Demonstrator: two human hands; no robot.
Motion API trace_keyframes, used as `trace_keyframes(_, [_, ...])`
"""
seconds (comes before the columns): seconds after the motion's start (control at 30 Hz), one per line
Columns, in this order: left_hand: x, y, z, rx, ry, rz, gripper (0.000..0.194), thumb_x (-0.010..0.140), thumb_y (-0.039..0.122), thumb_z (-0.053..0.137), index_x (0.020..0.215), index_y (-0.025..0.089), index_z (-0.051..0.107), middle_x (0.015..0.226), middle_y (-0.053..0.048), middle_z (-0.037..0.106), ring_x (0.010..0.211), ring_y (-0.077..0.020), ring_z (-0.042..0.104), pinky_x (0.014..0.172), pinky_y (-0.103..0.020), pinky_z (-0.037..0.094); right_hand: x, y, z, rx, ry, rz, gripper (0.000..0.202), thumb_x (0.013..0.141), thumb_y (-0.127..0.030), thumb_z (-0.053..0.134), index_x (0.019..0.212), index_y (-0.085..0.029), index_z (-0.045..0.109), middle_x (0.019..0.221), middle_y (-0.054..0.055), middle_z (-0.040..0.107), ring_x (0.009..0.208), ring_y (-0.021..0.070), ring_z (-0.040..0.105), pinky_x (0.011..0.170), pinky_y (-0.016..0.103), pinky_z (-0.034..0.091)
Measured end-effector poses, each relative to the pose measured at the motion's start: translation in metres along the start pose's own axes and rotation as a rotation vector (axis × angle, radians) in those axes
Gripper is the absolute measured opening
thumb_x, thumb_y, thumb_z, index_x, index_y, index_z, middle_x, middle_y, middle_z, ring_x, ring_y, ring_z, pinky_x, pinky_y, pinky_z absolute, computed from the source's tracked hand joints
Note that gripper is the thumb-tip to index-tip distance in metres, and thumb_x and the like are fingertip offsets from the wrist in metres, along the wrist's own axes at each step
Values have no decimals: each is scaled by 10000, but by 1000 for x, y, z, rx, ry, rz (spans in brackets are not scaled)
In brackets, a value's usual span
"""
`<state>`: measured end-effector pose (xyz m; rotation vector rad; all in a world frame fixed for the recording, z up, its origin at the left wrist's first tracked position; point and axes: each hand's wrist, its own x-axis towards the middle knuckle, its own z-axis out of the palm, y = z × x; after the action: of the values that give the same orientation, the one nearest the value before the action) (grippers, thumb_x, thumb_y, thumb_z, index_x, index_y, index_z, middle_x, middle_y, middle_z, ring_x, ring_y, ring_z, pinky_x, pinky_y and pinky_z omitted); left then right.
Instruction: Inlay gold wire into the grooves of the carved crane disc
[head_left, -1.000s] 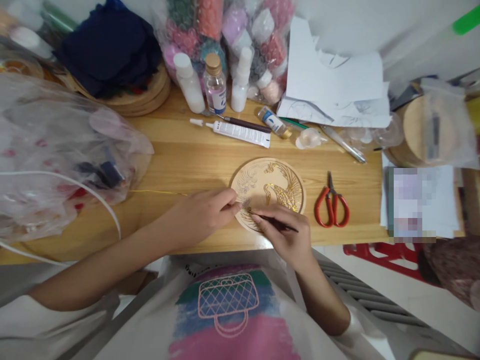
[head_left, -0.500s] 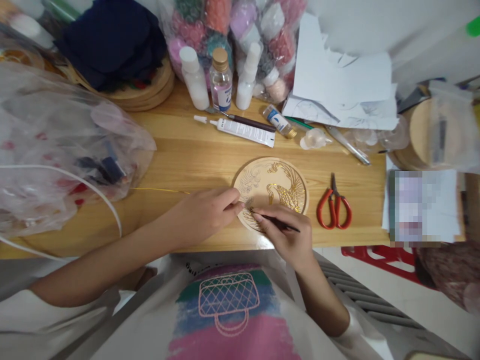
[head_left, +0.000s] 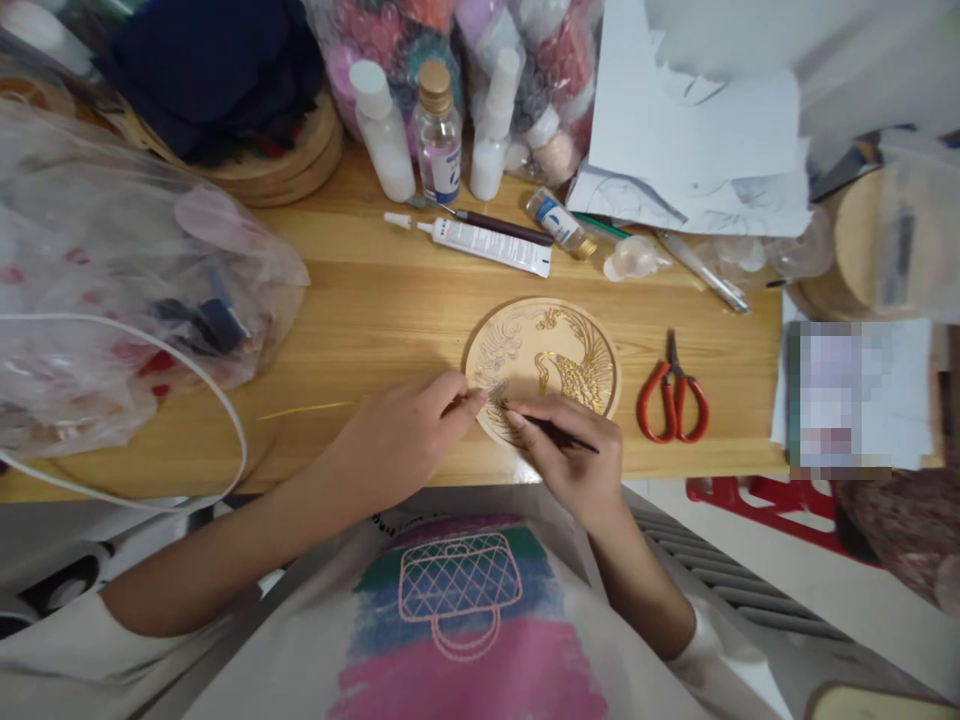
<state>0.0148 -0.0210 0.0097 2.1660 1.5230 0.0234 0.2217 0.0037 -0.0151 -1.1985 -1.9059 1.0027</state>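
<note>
A round wooden plaque (head_left: pixel 517 345) lies on the table, with a crane in raised gold wire on its right and fine line drawing on its left. My left hand (head_left: pixel 412 425) is at the plaque's lower left edge, thumb and forefinger pinched. A thin gold wire (head_left: pixel 307 409) trails out leftward from behind this hand; the pinched end is too small to make out clearly. My right hand (head_left: pixel 581 455) rests over the lower rim, closed around dark slim tweezers (head_left: pixel 559 434). Their tips meet the drawn lines near my left fingertips.
Red-handled pliers (head_left: pixel 673 400) lie right of the plaque. Behind it are a white glue tube (head_left: pixel 491 246), a brown-handled tool (head_left: pixel 506 229), a small bottle (head_left: pixel 559 222) and several upright bottles. Plastic bags (head_left: pixel 150 270) and a white cable (head_left: pixel 217 400) occupy the left; papers (head_left: pixel 690 150) lie back right.
The view has shifted a little, so the table sits slightly higher. My left fingers have drawn closer together, and the trailing wire slants differently. My right hand stays almost in place with the tweezers.
</note>
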Motion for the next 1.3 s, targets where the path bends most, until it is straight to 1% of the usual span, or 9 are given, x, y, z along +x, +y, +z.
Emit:
trace_keyframes(0.13, [-8, 11, 7, -42, 51, -34, 384, 1025, 232, 295, 1266, 174, 589, 1054, -98, 648, 823, -195, 618, 657, -295, 477, 0, 0, 1, -3, 12, 2, 73, 882, -206, 682, 868, -221, 752, 748, 11, 749, 670, 135, 677, 605, 264, 521])
trace_keyframes(0.27, [-13, 22, 12, -76, 133, -66, 374, 1024, 222, 305, 1258, 165, 591, 1037, -90, 663, 785, -172, 623, 674, -290, 509, -1, 0, 2, -12, 25, 12, 76, 880, -225, 684, 851, -221, 754, 729, 12, 739, 654, 139, 667, 591, 270, 509])
trace_keyframes(0.4, [-16, 28, 14, -127, 133, -83, 383, 1021, 213, 322, 1270, 136, 603, 1005, -91, 667, 786, -191, 652, 662, -307, 531, -2, 1, 3, -8, 38, 16, 61, 876, -222, 691, 865, -225, 750, 740, 6, 738, 655, 132, 660, 596, 262, 507])
trace_keyframes(0.53, [-16, 31, 18, -208, 129, -105, 375, 1004, 192, 382, 1300, 119, 600, 1030, -100, 679, 833, -214, 675, 705, -339, 557, -3, 2, 4, -14, 39, 2, 62, 877, -225, 690, 871, -229, 751, 744, 6, 740, 657, 131, 656, 604, 265, 509])
trace_keyframes(0.63, [-16, 33, 20, -246, 146, -121, 372, 997, 197, 410, 1309, 120, 598, 989, -92, 692, 822, -210, 679, 708, -334, 559, -3, 2, 4, -16, 45, -3, 66, 877, -234, 689, 861, -232, 753, 755, 9, 749, 665, 137, 666, 613, 269, 521])
trace_keyframes(0.83, [-16, 35, 21, -378, 210, -115, 336, 964, 188, 454, 1242, 149, 638, 926, -58, 703, 689, -142, 631, 675, -277, 539, -3, 1, 5, -15, 47, 5, 76, 881, -241, 682, 859, -226, 754, 759, 18, 754, 667, 143, 675, 614, 273, 526])
trace_keyframes(0.97, [-16, 35, 23, -382, 225, -129, 341, 947, 189, 488, 1235, 127, 659, 854, -53, 702, 644, -146, 616, 662, -287, 540, -3, 1, 5, -9, 46, -2, 72, 880, -230, 683, 857, -226, 751, 757, 14, 753, 661, 137, 670, 621, 272, 526])
trace_keyframes(1.1, [-15, 37, 23, -416, 243, -141, 351, 936, 155, 470, 1213, 109, 681, 844, -66, 721, 714, -172, 662, 699, -305, 553, -3, 2, 5, -7, 56, -14, 65, 877, -218, 686, 857, -227, 747, 753, 6, 750, 667, 133, 668, 627, 268, 523])
trace_keyframes(1.3, [-12, 42, 20, -640, 216, -214, 312, 925, 169, 492, 1142, 149, 715, 971, -73, 761, 858, -183, 709, 781, -311, 566, -2, 2, 5, 7, 53, -13, 70, 879, -229, 684, 857, -223, 751, 746, 10, 749, 647, 132, 663, 609, 267, 520])
